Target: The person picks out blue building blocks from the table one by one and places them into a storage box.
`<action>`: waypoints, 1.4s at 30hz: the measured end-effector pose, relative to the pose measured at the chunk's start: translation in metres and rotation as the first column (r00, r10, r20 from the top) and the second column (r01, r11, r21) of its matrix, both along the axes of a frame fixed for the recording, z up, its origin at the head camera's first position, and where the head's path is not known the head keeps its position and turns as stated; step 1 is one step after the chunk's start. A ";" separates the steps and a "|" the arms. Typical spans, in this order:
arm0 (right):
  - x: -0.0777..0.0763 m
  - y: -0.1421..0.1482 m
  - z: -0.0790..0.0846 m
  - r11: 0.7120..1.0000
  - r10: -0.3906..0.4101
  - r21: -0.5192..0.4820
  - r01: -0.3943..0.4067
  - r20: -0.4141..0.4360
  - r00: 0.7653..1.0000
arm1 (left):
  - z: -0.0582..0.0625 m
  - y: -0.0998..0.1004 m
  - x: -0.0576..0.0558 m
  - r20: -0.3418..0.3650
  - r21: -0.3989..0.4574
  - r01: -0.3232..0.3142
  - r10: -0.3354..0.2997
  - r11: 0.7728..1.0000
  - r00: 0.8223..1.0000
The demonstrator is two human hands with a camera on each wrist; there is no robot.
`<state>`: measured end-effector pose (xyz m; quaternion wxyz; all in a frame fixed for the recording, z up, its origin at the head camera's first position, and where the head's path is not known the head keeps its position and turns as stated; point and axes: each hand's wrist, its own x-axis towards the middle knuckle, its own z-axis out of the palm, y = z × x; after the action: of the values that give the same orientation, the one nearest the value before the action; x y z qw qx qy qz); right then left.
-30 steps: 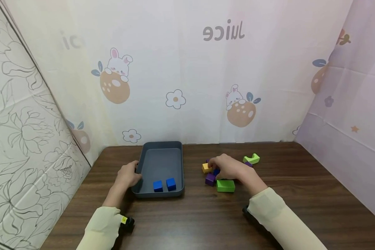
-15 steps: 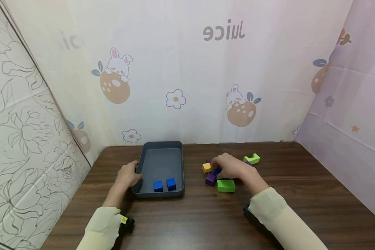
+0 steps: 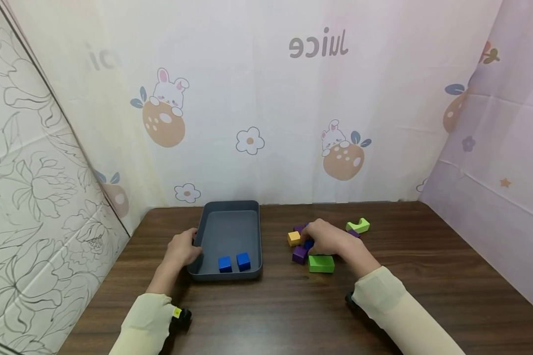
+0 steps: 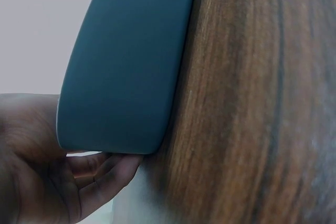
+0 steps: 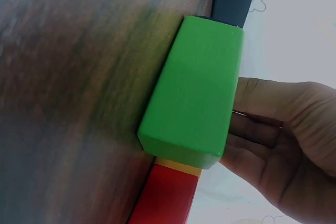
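Note:
My left hand [image 3: 181,247] grips the left wall of a dark grey tray [image 3: 231,277], thumb over the rim and fingers along the outside; the tray's side [image 4: 121,66] fills much of the left wrist view. Two blue cubes [image 3: 243,262] lie near the tray's front. My right hand [image 3: 326,237] reaches down among small blocks, its fingers bent about a blue block [image 3: 309,243]; I cannot tell whether they pinch it. A yellow cube [image 3: 294,239] and a purple cube [image 3: 299,255] lie beside the fingertips. A green block [image 5: 194,87] hides the fingertips in the right wrist view.
Behind the right hand lie a light green arched block [image 3: 358,226] and a purple piece [image 3: 354,233]. A red block [image 5: 165,195] shows in the right wrist view. The brown wooden table [image 3: 275,315] ends at a printed curtain [image 3: 284,162] at the back.
My right fingers have shifted slightly right, away from the yellow cube. More of a purple block and a bit of blue show behind them. My left hand and the tray stay put.

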<state>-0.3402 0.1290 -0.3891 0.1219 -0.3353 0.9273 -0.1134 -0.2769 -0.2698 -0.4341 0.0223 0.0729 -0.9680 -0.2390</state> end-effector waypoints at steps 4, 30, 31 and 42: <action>0.000 0.001 -0.001 1.000 -0.015 0.015 0.015 0.007 1.000 | 0.000 0.000 0.000 0.006 0.007 -0.003 0.003 1.000 1.000; -0.002 0.000 -0.006 1.000 -0.022 0.020 0.022 0.005 1.000 | 0.000 0.000 0.001 0.014 0.003 -0.016 0.016 1.000 1.000; -0.002 0.000 -0.005 1.000 -0.024 0.018 0.023 0.007 1.000 | 0.000 0.000 0.001 0.015 0.003 -0.015 0.015 1.000 1.000; -0.002 0.008 0.011 1.000 -0.014 -0.012 0.014 -0.017 1.000 | -0.001 -0.001 0.000 0.010 -0.005 0.005 -0.005 1.000 1.000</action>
<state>-0.3426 0.1367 -0.3785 0.1114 -0.3304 0.9299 -0.1168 -0.2767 -0.2705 -0.4354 0.0168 0.0716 -0.9689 -0.2362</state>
